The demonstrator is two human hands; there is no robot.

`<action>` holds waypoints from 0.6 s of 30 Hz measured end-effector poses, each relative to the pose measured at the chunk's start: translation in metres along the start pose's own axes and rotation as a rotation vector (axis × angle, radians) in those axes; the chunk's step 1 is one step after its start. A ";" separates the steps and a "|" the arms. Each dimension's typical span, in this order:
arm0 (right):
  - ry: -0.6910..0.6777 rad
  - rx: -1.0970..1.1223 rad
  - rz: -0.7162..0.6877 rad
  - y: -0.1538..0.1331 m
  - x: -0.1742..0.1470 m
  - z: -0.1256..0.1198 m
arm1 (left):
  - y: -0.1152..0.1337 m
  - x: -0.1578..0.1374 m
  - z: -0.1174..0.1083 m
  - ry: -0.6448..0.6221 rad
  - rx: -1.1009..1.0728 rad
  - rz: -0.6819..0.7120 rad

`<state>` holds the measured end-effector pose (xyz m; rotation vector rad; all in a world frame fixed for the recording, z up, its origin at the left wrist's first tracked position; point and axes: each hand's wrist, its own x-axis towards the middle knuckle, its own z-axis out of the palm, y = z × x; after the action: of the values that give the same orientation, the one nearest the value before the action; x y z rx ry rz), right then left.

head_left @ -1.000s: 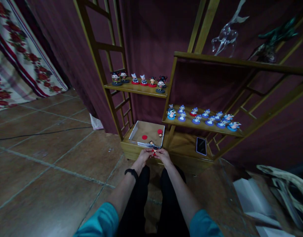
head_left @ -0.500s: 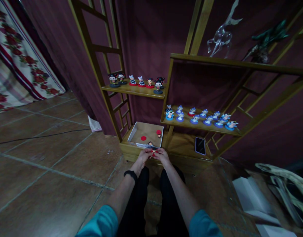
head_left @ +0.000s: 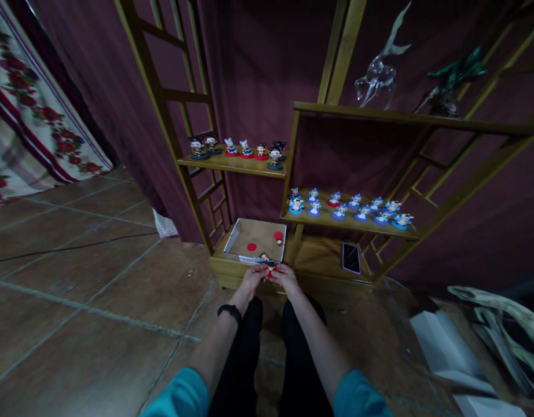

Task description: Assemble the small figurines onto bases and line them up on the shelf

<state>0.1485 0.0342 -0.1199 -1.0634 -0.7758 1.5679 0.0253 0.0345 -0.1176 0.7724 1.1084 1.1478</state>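
Between my left hand [head_left: 255,278] and my right hand [head_left: 286,277] is a small figurine [head_left: 271,267] with dark hair and a red base. The fingers of both hands are closed on it from either side. Just beyond, a shallow cardboard box [head_left: 233,238] sits on the low wooden shelf. Inside it lie a red disc [head_left: 252,247], another red disc [head_left: 278,235] with a small figurine [head_left: 280,242] beside it, and a dark-haired figurine [head_left: 264,255] near the front wall. My fingers partly hide the held figurine.
Several figurines stand on the upper left shelf [head_left: 232,164], and several bluish ones on the right shelf [head_left: 349,221]. A phone [head_left: 351,257] lies on the low shelf. Glass deer [head_left: 377,75] and green ornament [head_left: 452,87] stand above. White boxes [head_left: 445,347] are on the floor at right.
The camera view has shifted slightly, so the shelves appear a little lower and further left. Both hands stay on the figurine in front of the box.
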 end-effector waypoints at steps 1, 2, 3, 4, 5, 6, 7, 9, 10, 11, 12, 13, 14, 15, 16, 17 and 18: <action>-0.005 0.011 0.009 -0.001 -0.001 0.000 | 0.001 0.000 0.000 -0.013 0.000 -0.001; -0.010 0.022 0.018 -0.001 -0.001 0.000 | 0.001 -0.001 -0.001 -0.025 -0.001 -0.003; -0.015 0.033 0.028 -0.002 -0.002 -0.001 | 0.001 0.000 -0.001 -0.034 -0.003 -0.006; -0.019 0.042 0.035 -0.003 -0.003 -0.001 | 0.001 0.000 -0.002 -0.040 -0.007 -0.008; -0.022 0.049 0.039 -0.004 -0.004 -0.001 | 0.001 0.000 -0.002 -0.046 -0.012 -0.008; -0.024 0.053 0.036 -0.004 -0.005 -0.002 | 0.000 0.001 -0.003 -0.053 -0.018 -0.007; -0.023 0.052 0.033 -0.005 -0.005 -0.002 | 0.000 0.001 -0.004 -0.061 -0.023 -0.005; -0.020 0.039 0.027 -0.005 -0.005 -0.003 | -0.001 0.003 -0.004 -0.074 -0.025 -0.004; -0.016 0.027 0.027 -0.005 -0.005 -0.004 | -0.002 0.003 -0.005 -0.076 -0.022 -0.006; -0.013 0.013 0.028 -0.005 -0.005 -0.004 | -0.002 0.003 -0.005 -0.074 -0.018 -0.011; -0.013 -0.001 0.028 -0.005 -0.005 -0.004 | -0.002 0.003 -0.005 -0.068 -0.015 -0.016; -0.017 -0.013 0.027 -0.005 -0.005 -0.005 | -0.002 0.003 -0.005 -0.061 -0.014 -0.021; -0.025 -0.021 0.023 -0.004 -0.005 -0.005 | -0.002 0.003 -0.005 -0.050 -0.017 -0.024; -0.033 -0.025 0.019 -0.004 -0.005 -0.005 | -0.002 0.003 -0.005 -0.039 -0.022 -0.026; -0.042 -0.024 0.012 -0.004 -0.004 -0.006 | -0.002 0.003 -0.005 -0.029 -0.028 -0.027; -0.046 -0.017 0.005 -0.003 -0.004 -0.006 | -0.002 0.002 -0.005 -0.019 -0.034 -0.026; -0.048 -0.008 0.000 -0.003 -0.003 -0.006 | -0.002 0.001 -0.005 -0.012 -0.039 -0.024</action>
<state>0.1552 0.0317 -0.1191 -1.0346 -0.8154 1.5967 0.0209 0.0352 -0.1210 0.7330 1.0793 1.1398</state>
